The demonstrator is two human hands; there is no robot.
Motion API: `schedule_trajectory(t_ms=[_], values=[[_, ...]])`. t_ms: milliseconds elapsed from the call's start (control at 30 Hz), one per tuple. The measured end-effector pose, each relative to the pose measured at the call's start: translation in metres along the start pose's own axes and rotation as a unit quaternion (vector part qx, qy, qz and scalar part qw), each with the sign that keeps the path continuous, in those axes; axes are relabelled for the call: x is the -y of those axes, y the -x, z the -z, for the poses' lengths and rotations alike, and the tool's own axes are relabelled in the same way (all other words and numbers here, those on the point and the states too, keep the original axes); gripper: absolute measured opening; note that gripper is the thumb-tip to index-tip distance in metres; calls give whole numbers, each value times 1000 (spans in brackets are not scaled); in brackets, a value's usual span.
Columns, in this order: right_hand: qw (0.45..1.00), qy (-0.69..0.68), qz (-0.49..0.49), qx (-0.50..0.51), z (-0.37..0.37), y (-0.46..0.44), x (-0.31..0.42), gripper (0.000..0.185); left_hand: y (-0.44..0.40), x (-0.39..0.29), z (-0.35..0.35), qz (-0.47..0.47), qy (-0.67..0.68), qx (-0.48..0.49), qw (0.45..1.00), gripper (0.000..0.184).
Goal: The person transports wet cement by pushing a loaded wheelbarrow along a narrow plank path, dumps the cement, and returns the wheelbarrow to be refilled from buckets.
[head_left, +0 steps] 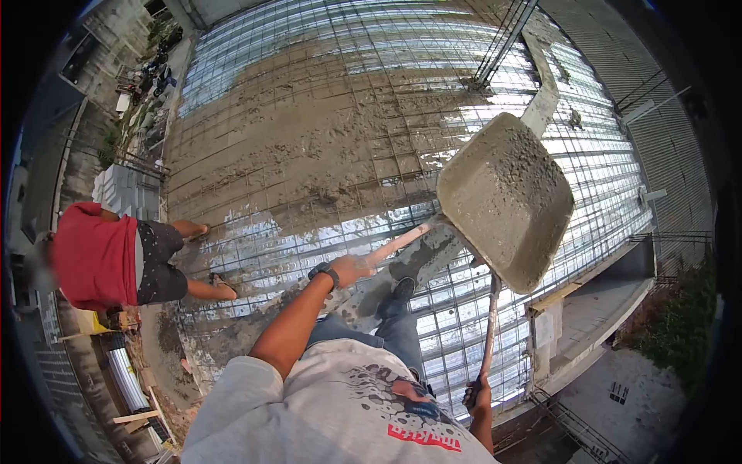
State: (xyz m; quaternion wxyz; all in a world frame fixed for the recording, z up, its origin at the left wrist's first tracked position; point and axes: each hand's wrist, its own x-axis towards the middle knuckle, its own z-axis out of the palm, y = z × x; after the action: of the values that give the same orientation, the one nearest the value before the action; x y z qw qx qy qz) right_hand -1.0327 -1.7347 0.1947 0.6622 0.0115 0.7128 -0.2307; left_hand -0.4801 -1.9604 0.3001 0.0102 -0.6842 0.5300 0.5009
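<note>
My left hand [352,271], with a dark watch at the wrist, is closed round one pale handle [400,241] of a wheelbarrow. On the lower right, my right hand [478,394] is wrapped round the other handle [491,325]. Beyond my hands the wheelbarrow tray [495,205] is tilted, its inside coated with wet grey concrete [529,166] and lumps toward the upper right. My shoe [403,289] rests on a concrete-smeared strip below the tray.
Wet concrete [309,131] covers part of the rebar grid [464,317] over shiny metal decking. A person in a red shirt [93,255] stands at the left. Upright bars [506,39] rise at the top right. A slab edge [603,267] and opening lie right.
</note>
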Motion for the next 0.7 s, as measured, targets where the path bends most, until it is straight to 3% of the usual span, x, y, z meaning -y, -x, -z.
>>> schedule_trajectory(t_ms=[200, 300, 467, 700], values=[[1000, 5, -6, -6, -33, 36, -142, 77, 50, 153, -47, -73, 18, -63, 995, 67], [1000, -3, -9, 10, -29, 54, -210, 77, 96, 203, -63, 1, 30, -39, 999, 67], [999, 48, -1, 6, -43, 97, -304, 86, 162, 281, -88, 1, 43, -24, 999, 61], [998, 56, 23, 11, -73, 125, -422, 76, 251, 361, -98, 20, 39, -20, 999, 60]])
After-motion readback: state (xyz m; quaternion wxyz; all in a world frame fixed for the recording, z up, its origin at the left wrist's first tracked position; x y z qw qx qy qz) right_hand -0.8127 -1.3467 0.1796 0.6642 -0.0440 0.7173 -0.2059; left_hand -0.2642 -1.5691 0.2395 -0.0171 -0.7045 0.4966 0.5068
